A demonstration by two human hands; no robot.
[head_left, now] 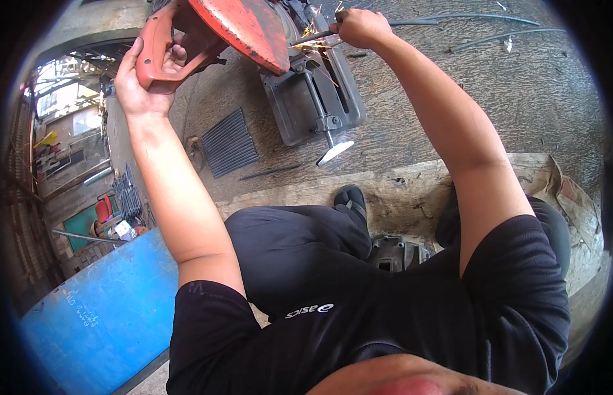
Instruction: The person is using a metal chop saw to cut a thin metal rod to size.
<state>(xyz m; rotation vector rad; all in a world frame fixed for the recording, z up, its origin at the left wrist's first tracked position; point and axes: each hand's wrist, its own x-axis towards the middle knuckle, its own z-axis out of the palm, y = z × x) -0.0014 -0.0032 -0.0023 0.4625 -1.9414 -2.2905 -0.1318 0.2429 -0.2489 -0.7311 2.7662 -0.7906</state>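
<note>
At the upper left, my left hand [138, 85] is closed around the red loop handle of a cut-off saw [155, 49]. The saw's worn red blade guard [244, 29] covers most of the disc. My right hand [362, 27] grips a thin dark metal rod [415, 22] that runs leftward to the saw. Orange sparks [313, 41] fly where the rod meets the disc area; the exact contact is hidden. Below it is the grey saw base [346, 99], with a clamp screw [313, 92] ending in a bright crank handle [336, 153].
Short dark rods [230, 143] lie side by side left of the base, with a single rod [270, 172] nearer me. Long thin rods [497, 34] lie far right. A blue panel [109, 316] is at lower left, a rod bundle [125, 194] beyond it. A dark metal piece [392, 253] sits between my legs.
</note>
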